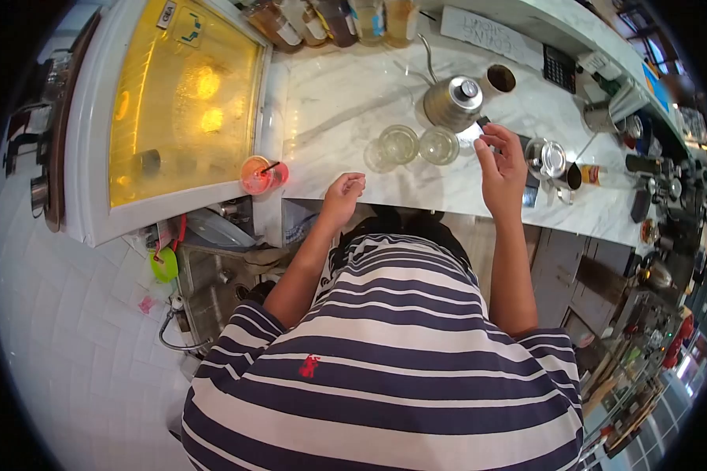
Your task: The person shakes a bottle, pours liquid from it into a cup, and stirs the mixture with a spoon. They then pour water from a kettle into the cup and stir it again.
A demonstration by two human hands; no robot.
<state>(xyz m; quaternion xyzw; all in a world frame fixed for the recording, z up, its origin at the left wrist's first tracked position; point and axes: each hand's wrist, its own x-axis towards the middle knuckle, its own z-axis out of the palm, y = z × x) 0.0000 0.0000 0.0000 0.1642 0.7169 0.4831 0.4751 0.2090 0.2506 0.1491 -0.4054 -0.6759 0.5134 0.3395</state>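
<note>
My left hand [344, 196] is at the counter's front edge, its fingers curled in, with nothing visible in them. Over the counter to the right is my right hand [503, 169], fingers bent and thumb apart, holding nothing that I can see. Between the hands, nearer the right one, stand two clear glasses, a left one [399, 144] and a right one [438, 146]. Just behind them is a steel gooseneck kettle [452, 102], with a cup of dark contents [499, 78] beside it. A glass server [545, 158] stands right of my right hand.
A red drink cup [258, 174] with a dark straw is by the yellow-lit fridge [184, 102]. Bottles [336, 20] line the back left. A calculator [558, 69] lies at the back right. Below the counter at left is a metal sink [212, 286].
</note>
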